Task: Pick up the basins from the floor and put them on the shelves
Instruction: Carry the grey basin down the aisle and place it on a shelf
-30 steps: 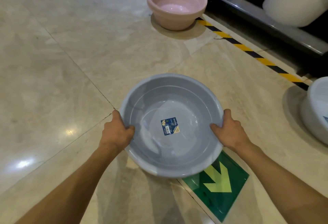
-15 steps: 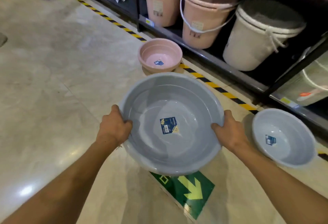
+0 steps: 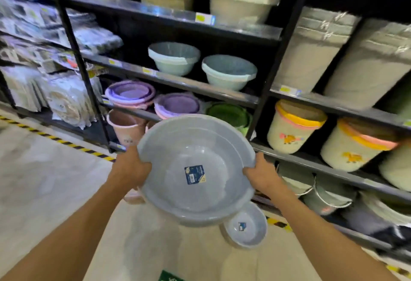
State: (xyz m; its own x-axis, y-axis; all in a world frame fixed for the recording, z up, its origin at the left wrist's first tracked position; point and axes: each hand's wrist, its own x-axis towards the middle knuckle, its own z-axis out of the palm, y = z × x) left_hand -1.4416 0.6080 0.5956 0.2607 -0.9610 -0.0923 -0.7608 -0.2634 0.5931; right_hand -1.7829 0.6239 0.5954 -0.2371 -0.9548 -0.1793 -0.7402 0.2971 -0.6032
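I hold a large grey basin [image 3: 195,145] with a blue label inside, raised in front of the black shelves [image 3: 182,81]. My left hand [image 3: 131,169] grips its left rim and my right hand [image 3: 261,175] grips its right rim. A second, smaller grey basin [image 3: 246,228] lies on the floor below the held one. A pink basin [image 3: 133,198] on the floor peeks out beside my left wrist, mostly hidden. Pale blue basins [image 3: 229,72] sit on the middle shelf, and purple basins [image 3: 131,93] and a green one [image 3: 229,113] on the shelf below.
Buckets with yellow and pink rims [image 3: 293,127] fill the right shelves, with tall grey bins [image 3: 311,49] above. Packaged goods [image 3: 64,100] hang at left. Yellow-black tape [image 3: 66,143] marks the floor along the shelf foot. A green floor sticker [image 3: 171,277] lies near my feet.
I have lifted the grey basin from the floor to shelf height with both hands. My view rose from the floor to the shelves.
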